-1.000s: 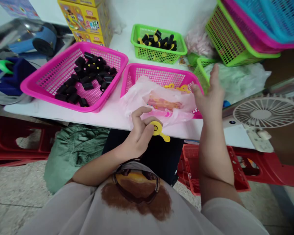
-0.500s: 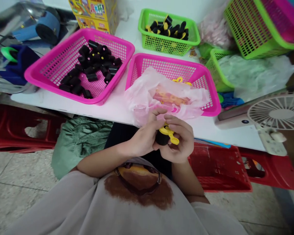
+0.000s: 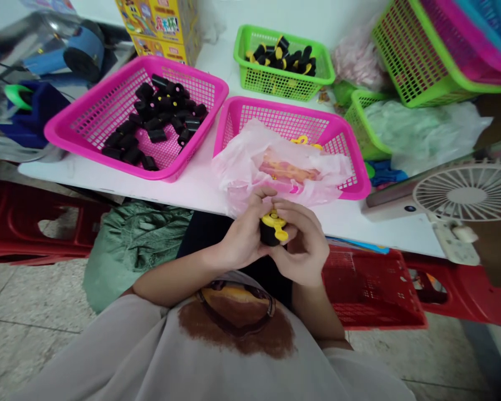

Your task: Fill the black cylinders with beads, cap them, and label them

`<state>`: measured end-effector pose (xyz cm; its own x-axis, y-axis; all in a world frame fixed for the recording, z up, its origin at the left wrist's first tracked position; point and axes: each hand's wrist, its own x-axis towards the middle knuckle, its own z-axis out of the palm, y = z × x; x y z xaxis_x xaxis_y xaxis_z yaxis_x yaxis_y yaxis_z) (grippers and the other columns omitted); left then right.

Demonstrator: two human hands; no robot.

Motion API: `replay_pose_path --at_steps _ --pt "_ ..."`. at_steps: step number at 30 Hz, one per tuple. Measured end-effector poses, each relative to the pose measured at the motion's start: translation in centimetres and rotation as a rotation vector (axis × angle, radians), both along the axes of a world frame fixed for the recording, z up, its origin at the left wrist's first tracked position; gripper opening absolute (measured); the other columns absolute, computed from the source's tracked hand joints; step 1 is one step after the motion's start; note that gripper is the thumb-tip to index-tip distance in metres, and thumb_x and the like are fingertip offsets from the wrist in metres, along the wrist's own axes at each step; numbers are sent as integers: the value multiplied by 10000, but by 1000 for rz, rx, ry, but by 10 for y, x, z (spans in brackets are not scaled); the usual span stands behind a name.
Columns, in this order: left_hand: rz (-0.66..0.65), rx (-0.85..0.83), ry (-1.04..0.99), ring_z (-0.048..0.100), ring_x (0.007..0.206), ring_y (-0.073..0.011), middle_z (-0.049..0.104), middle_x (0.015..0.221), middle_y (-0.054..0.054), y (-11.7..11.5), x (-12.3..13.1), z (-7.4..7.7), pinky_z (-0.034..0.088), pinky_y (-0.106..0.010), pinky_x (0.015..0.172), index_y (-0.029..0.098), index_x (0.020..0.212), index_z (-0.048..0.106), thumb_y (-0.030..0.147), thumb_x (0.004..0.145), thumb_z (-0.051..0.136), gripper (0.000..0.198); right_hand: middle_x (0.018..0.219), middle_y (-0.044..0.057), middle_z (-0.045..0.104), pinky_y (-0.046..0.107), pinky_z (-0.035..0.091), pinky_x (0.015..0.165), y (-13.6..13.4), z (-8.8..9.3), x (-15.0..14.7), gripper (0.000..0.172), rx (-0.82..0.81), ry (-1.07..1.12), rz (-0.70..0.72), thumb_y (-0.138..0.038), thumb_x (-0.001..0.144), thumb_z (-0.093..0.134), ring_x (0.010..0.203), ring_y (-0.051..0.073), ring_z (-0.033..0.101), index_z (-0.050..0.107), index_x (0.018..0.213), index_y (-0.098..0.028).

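Together, the left hand and right hand grasp a black cylinder topped with a yellow piece. It sits just below the table edge, near a pink bag.

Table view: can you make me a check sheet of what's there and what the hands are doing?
Surface: white table, mostly covered.
Job's things: piece, black with yellow cap, held in front of the table edge; left pink basket of black tubes; middle pink basket with pink bag; green basket of capped tubes.
Clutter: stacked baskets, pale bag, yellow box, fan.
Grippers: left hand and right hand, fingers of both around the piece.
Cables: nothing seen.
Surroundings: red crate under the table, tiled floor.
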<state>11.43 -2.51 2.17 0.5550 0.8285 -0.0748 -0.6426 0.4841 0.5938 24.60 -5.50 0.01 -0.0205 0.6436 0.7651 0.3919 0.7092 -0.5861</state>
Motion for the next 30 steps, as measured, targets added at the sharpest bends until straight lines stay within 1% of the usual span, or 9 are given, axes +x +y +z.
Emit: replay_pose_path --at_steps 5,9,12,14,18,21,26,28,30 --pt "23 524 230 641 761 -175 656 883 40 -2 -12 -11 534 -348 756 356 1352 417 647 1083 556 420 1313 62 802 576 680 1064 -12 -1 14 331 -124 179 170 -442 1034 730 1325 319 765 767 1361 -408" --pt "89 1082 480 686 989 -257 754 1035 -30 15 -24 -9 494 -499 1089 313 1174 684 561 1052 607 287 1200 96 801 378 702 808 -12 -2 6 500 -413 390 207 -662 994 721 1040 243 803 758 1372 -337" --pt "103 1166 538 701 1036 -286 764 1012 -37 30 -29 -9 427 -514 1144 282 1058 746 430 948 732 184 744 -5 681 210 505 493 -5 0 -2 442 -697 588 455 -662 892 836 590 124 599 835 1074 -259" --pt "103 1204 559 695 1044 -296 767 991 -35 37 -31 -13 411 -512 1112 283 1057 755 409 887 798 216 621 -45 583 193 441 453 1 0 -5 389 -784 715 508 -595 791 937 516 97 501 835 917 -241" --pt "130 1421 690 671 1113 -314 795 1113 -61 42 -38 -21 400 -512 1065 316 1262 707 371 946 737 322 746 6 733 236 569 565 7 -2 -6 435 -867 747 438 -542 663 1021 653 147 662 849 913 -230" --pt "341 1573 740 640 1263 -317 727 1361 -120 43 -49 -25 416 -511 1096 334 1471 514 400 1065 640 430 846 32 800 256 618 644 20 9 3 435 -893 612 475 -556 717 997 732 163 729 859 965 -227" --pt "752 1546 692 536 1443 -304 498 1548 -178 41 -66 -31 507 -521 1119 373 1581 278 427 1057 719 686 1027 61 856 318 678 787 111 70 35 469 -899 183 349 -528 705 1020 860 193 786 873 1048 -245" --pt "768 1529 739 535 1430 -287 487 1493 -169 37 -67 -29 542 -498 1108 332 1526 304 269 1035 734 655 1083 94 856 314 676 855 172 102 46 347 -812 98 100 -437 768 994 927 201 796 852 981 -204" --pt "683 1565 844 545 1398 -285 480 1462 -169 32 -67 -25 562 -482 1099 293 1426 361 239 1016 749 568 1442 134 768 297 658 931 232 129 53 379 -650 166 -130 -350 915 882 1167 198 783 788 1243 -184"
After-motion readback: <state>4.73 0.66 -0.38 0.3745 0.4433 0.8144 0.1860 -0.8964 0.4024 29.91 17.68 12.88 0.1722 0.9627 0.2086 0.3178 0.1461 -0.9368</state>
